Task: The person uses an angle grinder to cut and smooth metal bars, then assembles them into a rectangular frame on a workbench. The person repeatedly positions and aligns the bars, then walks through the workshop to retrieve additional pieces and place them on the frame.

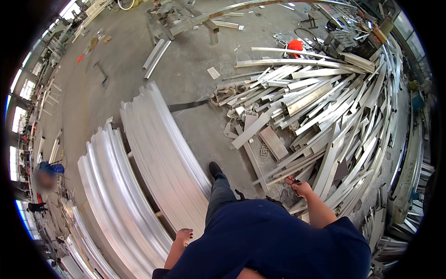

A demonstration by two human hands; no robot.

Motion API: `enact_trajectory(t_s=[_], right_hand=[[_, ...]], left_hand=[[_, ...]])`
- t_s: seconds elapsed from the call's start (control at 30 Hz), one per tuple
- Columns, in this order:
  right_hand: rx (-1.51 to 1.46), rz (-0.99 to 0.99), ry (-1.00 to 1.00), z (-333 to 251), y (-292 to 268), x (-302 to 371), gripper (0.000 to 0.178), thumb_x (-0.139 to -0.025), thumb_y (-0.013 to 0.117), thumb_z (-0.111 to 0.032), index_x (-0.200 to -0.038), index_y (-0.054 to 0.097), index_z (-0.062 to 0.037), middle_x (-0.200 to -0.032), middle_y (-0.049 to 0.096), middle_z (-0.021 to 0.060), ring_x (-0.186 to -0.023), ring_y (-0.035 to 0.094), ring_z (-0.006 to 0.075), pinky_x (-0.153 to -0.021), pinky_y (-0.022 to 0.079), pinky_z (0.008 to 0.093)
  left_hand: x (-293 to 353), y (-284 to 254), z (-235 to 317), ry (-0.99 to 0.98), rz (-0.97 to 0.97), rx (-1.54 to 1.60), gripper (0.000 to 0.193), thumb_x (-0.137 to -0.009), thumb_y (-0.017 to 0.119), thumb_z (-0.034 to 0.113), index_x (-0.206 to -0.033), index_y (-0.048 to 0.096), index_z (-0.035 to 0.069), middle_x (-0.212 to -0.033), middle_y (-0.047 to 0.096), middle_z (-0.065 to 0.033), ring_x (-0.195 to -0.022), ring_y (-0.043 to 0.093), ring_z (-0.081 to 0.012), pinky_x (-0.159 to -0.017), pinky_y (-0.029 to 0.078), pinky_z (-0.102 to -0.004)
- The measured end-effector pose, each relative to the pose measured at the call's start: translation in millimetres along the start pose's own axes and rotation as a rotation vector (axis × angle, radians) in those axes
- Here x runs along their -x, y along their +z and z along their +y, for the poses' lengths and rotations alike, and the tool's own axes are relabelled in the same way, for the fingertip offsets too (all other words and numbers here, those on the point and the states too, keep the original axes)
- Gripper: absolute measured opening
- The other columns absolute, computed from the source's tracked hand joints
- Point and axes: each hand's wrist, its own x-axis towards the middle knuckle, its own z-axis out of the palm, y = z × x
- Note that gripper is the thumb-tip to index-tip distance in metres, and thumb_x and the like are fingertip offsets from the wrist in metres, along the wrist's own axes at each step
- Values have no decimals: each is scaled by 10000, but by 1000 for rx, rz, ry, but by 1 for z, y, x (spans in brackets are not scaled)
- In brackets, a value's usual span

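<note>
My right hand [303,189] is closed around a small red object with dark parts [291,180], held out at my right side; its kind is too small to make out. Beneath and beyond it spreads a large heap of loose metal profiles [320,109], silvery and of mixed lengths. My left hand [184,235] hangs at my left side, fingers loosely bent and slightly apart, with nothing visible in it. Nearest to that hand is a stack of long silvery metal profiles [160,139]. A second stack of ribbed profiles [111,172] lies parallel, farther left.
A dark strap [188,106] lies on the concrete floor [195,130] between stack and heap. A red rounded thing [295,45] sits behind the heap. A metal frame [211,30] stands far ahead. At the far left is another person [45,176].
</note>
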Motion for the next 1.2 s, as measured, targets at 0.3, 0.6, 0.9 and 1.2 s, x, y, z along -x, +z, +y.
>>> enact_trajectory(t_s=[0.3, 0.6, 0.9, 1.2], right_hand=[[663, -3, -357, -256, 86, 1, 513, -832, 623, -495, -1022, 714, -28, -958, 707, 174, -921, 665, 329, -816, 512, 440], [360, 53, -125, -328, 122, -105, 580, -797, 636, -572, -992, 734, -35, -1014, 698, 192, -966, 651, 368, -845, 513, 437], [184, 142, 116, -458, 122, -195, 537, -789, 669, -531, -921, 733, -14, -1007, 706, 178, -962, 669, 332, -850, 524, 407], [-164, 506, -59, -639, 105, -232, 551, -814, 625, -516, -948, 709, 11, -918, 687, 227, -879, 651, 387, -821, 507, 446]], left_hand=[[-194, -290, 83, -218, -94, 948, 226, -937, 474, 207, -1002, 589, 24, -828, 591, -123, -725, 603, -228, -535, 471, -343], [-354, -452, 273, -44, 88, 69, 346, -913, 608, 274, -1067, 573, -33, -810, 592, -147, -655, 569, -274, -522, 442, -423], [-443, -532, 478, 0, -20, -307, 339, -912, 603, 276, -1055, 577, -30, -807, 599, -150, -658, 578, -279, -531, 450, -421], [-593, -624, 668, 140, -149, -531, 333, -911, 598, 278, -1043, 580, -27, -804, 607, -154, -661, 586, -284, -540, 457, -420]])
